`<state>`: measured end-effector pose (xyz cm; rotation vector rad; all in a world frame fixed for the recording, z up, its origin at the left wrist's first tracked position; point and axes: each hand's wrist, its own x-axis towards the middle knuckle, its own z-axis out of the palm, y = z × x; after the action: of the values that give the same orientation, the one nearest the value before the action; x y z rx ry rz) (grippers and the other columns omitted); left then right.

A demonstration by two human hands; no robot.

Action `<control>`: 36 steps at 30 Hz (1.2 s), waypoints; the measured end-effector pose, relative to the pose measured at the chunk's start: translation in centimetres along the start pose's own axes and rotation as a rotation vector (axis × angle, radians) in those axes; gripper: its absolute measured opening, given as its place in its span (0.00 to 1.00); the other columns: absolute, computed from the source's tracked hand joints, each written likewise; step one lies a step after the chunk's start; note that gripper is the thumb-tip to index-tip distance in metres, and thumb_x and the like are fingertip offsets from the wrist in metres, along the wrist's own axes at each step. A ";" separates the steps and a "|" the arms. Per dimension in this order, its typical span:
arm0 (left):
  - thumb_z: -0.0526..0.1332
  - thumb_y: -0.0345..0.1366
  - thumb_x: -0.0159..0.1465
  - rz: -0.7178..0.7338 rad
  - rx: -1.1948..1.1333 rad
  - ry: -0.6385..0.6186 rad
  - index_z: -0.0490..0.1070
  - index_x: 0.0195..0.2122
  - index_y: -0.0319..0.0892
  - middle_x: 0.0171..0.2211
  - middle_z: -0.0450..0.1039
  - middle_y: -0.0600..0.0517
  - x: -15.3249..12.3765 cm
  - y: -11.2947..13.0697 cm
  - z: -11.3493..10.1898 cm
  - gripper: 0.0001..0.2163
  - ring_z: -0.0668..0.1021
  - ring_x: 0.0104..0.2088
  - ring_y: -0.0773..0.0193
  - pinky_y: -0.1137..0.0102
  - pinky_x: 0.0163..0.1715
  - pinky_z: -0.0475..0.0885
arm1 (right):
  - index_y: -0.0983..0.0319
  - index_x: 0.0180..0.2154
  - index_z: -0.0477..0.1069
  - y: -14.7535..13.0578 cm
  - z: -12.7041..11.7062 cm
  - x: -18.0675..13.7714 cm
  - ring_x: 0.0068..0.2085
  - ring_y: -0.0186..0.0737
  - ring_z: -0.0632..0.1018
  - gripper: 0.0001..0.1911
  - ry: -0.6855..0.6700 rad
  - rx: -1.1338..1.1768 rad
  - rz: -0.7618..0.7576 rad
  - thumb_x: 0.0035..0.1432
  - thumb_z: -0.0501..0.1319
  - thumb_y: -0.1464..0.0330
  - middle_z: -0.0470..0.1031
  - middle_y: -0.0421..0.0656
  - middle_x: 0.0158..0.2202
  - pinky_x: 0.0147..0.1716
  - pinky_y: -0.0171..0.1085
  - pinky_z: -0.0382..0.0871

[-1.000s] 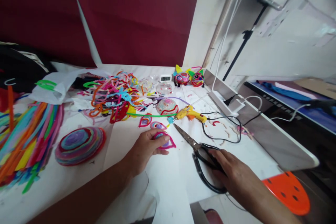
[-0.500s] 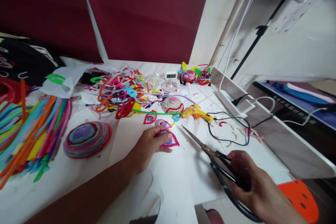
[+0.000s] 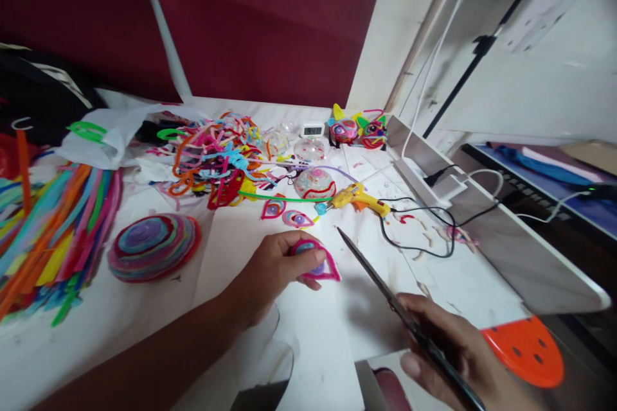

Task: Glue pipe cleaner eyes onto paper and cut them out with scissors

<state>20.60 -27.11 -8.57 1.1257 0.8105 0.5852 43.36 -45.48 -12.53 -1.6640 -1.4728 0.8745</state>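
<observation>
Right hand: nearest of all, the right hand (image 3: 448, 350) was wrapped around the handles of the scissors (image 3: 385, 292), fingers curled shut, the grip low at the frame's edge
Scissors: blades looked closed, lifted off the table, the tip aimed up and left toward the pink eye piece (image 3: 318, 264)
Left hand: the left hand (image 3: 274, 270) lay with thumb and fingertips pinched onto the eye piece, partly curled, not a fist
Eye piece: a teardrop of pink pipe cleaner with a purple and blue centre, just right of the left fingers, at or just above the white table (image 3: 308, 347); I could not tell which
Stool: an orange stool (image 3: 527, 350) with dark spots sat off the table's right corner
Disc: to the left, a coiled multicoloured disc (image 3: 152, 245) lay flat, beside a fan of straight pipe cleaners (image 3: 53, 237)
Spare eyes: two more small eye shapes (image 3: 286, 213) lay just beyond the left hand
Glue gun: a yellow glue gun (image 3: 359, 199) lay on its side, its black cord (image 3: 414, 231) looping to the right
Tangle: farther back, a heap of bent pipe cleaners (image 3: 216, 160) and a clear decorated dome (image 3: 314, 183)
Far edge: a small digital clock (image 3: 312, 130) and two colourful finished figures (image 3: 357, 128) stood by the dark red wall (image 3: 265, 19)
</observation>
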 end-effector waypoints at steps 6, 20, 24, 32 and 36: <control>0.69 0.38 0.52 0.015 -0.004 -0.012 0.75 0.27 0.37 0.23 0.73 0.52 -0.5 0.5 0.3 0.09 0.75 0.26 0.65 0.72 0.25 0.75 | 0.43 0.63 0.55 -0.5 -0.8 -1.4 0.47 0.57 0.81 0.39 -0.023 -0.155 -0.061 0.54 0.69 0.57 0.74 0.47 0.55 0.31 0.37 0.80; 0.70 0.39 0.52 0.042 -0.044 -0.069 0.77 0.29 0.37 0.24 0.73 0.51 -1.0 0.6 0.2 0.09 0.79 0.28 0.60 0.69 0.28 0.77 | 0.45 0.64 0.54 -1.6 -0.7 -1.5 0.55 0.56 0.76 0.45 -0.023 -0.370 -0.140 0.49 0.73 0.58 0.70 0.45 0.60 0.45 0.38 0.78; 0.70 0.38 0.53 0.044 -0.070 -0.074 0.77 0.29 0.38 0.24 0.75 0.50 -1.0 0.6 0.3 0.09 0.78 0.28 0.61 0.70 0.27 0.76 | 0.47 0.63 0.56 -1.9 -0.9 -1.6 0.54 0.57 0.77 0.45 -0.014 -0.368 -0.129 0.48 0.74 0.61 0.71 0.46 0.59 0.44 0.39 0.78; 0.70 0.39 0.52 0.044 -0.097 -0.084 0.77 0.29 0.37 0.25 0.75 0.50 -1.1 0.5 0.5 0.09 0.79 0.28 0.61 0.69 0.28 0.76 | 0.52 0.59 0.66 -3.6 -0.3 -1.1 0.46 0.55 0.81 0.36 0.032 -0.337 -0.117 0.50 0.71 0.53 0.77 0.48 0.51 0.37 0.38 0.80; 0.70 0.38 0.53 0.036 -0.102 -0.101 0.77 0.29 0.38 0.26 0.77 0.50 -1.0 0.4 0.4 0.09 0.80 0.28 0.60 0.69 0.29 0.77 | 0.50 0.57 0.67 -3.9 -0.1 -1.1 0.45 0.54 0.81 0.34 0.087 -0.357 -0.119 0.51 0.68 0.47 0.77 0.48 0.52 0.38 0.38 0.80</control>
<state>20.35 -28.00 -7.86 1.0695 0.6680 0.5886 41.37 -46.30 -9.10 -1.8183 -1.7222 0.4872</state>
